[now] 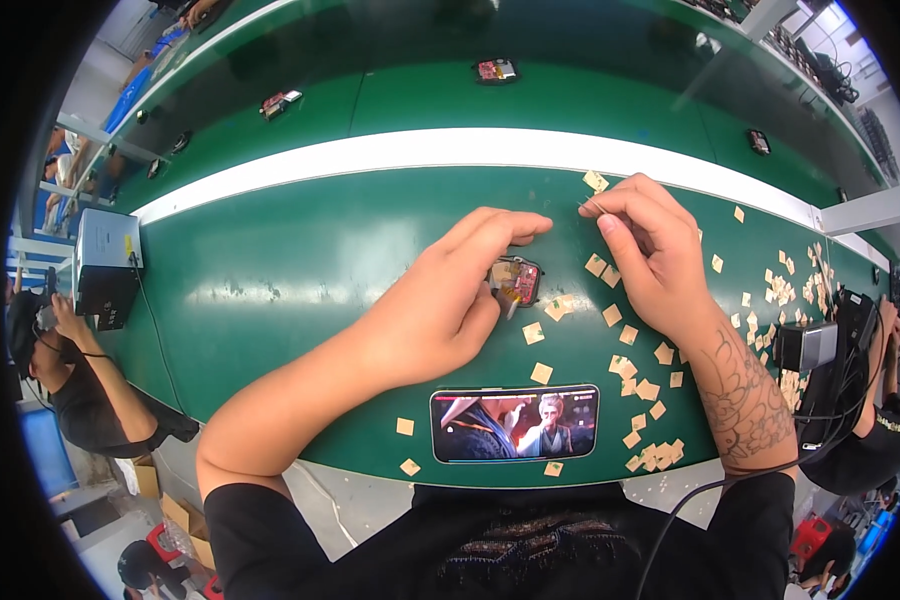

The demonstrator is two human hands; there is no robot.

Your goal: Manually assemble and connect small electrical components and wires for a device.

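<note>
My left hand (460, 285) is cupped beside a small electronic device (522, 282), fingers stretched out and thumb apart. The device lies uncased on the green bench, with a red circuit board, tan tape and a dark rim; my hand hides its left side. Whether my fingers touch it I cannot tell. To the right, my right hand (654, 245) is raised over the bench, with thumb and forefinger pinched around something thin and pale, too small to name. Small tan square pieces (595, 265) are scattered beneath and around it.
A phone (515, 424) playing a video lies near the front edge. More tan squares (660, 455) spread to the right, by a black bag (842, 350) and a grey box (806, 347). Opened devices (495, 71) sit beyond the white ledge (420, 150). Co-workers sit at both sides.
</note>
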